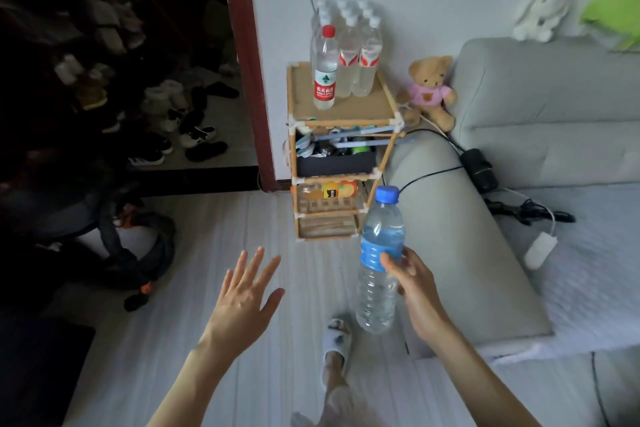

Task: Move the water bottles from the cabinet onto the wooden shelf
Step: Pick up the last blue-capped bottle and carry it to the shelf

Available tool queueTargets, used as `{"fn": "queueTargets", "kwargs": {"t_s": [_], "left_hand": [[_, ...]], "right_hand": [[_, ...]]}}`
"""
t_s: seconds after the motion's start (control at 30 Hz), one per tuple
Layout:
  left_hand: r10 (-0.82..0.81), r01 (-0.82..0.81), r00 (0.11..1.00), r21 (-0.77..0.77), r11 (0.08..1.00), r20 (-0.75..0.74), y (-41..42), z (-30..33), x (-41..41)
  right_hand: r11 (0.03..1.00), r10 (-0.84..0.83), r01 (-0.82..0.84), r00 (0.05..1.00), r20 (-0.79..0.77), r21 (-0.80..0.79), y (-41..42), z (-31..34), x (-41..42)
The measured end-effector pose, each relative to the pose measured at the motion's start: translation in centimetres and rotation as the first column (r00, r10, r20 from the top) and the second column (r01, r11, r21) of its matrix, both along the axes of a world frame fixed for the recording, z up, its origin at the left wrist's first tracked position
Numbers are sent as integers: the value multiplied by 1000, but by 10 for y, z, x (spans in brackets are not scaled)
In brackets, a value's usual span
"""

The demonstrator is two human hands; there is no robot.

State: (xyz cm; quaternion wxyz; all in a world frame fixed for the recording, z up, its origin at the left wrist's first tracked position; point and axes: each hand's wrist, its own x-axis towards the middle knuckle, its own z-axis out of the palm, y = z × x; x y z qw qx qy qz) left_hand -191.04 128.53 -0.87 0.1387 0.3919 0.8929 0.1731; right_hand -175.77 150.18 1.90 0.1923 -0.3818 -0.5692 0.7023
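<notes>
My right hand [414, 282] grips a clear water bottle with a blue cap and blue label [379, 253], held upright in the air in front of the wooden shelf [346, 107]. On the shelf's top board stand a red-capped bottle with a red label [325, 68] and several white-capped bottles [360, 55] behind it, against the wall. My left hand [246, 291] hovers over the floor with its fingers spread and nothing in it. No cabinet is in view.
The shelf's lower tiers hold a dark box with odds and ends [336, 158] and an orange drink bottle [339, 190]. A grey sofa [519, 135] with a teddy bear [431, 90], cables and a charger stands right. Shoes [194, 135] lie in the dark doorway left. My slippered foot [337, 340] is below.
</notes>
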Motion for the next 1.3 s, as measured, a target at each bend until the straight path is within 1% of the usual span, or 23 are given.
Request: {"fn": "queueTargets", "kwargs": {"t_s": [0.1,0.27,0.4,0.6,0.73,0.8,0.93,1.0,1.1,1.2,1.23,1.3], "left_hand": [[34,-34,999,14,999,-13,58,2,-50],[32,-31,999,32,999,-32,140,15,-120],[26,-26,1000,0,1000,-17,193,15,-172],[-41,41,999,22,999,5,264,6,-265],[-97,95,994,-27,995,-45,309,-4,-328],[-147,145,988,-58,988,-42,328,-9,-350],[-209,206,978,-192,959,6,358,-18,-381],[-228,221,974,-230,948,-1,370,-24,-391],[-244,237,970,-239,942,0,383,-34,-402],[-247,242,969,-290,926,21,390,-48,-403],[-242,235,970,-296,926,11,390,-49,-400],[-231,202,970,-277,939,-76,388,-49,-395]], "right_hand": [[1000,-9,9,1000,-17,27,60,2,-50],[998,-33,37,997,-75,54,145,26,-128],[994,-51,60,993,-104,86,200,35,-188],[991,-55,65,995,-87,119,264,29,-274],[982,-120,135,986,-116,130,296,20,-332],[974,-148,165,983,-113,158,308,17,-356],[959,-200,214,975,-94,184,327,11,-392],[964,-157,183,977,-143,192,333,8,-402],[957,-82,126,982,-172,262,337,7,-413],[933,-68,134,977,-202,333,340,-1,-420],[932,-81,147,976,-203,332,341,-6,-422],[936,-96,152,978,-185,316,342,-16,-423]]}}
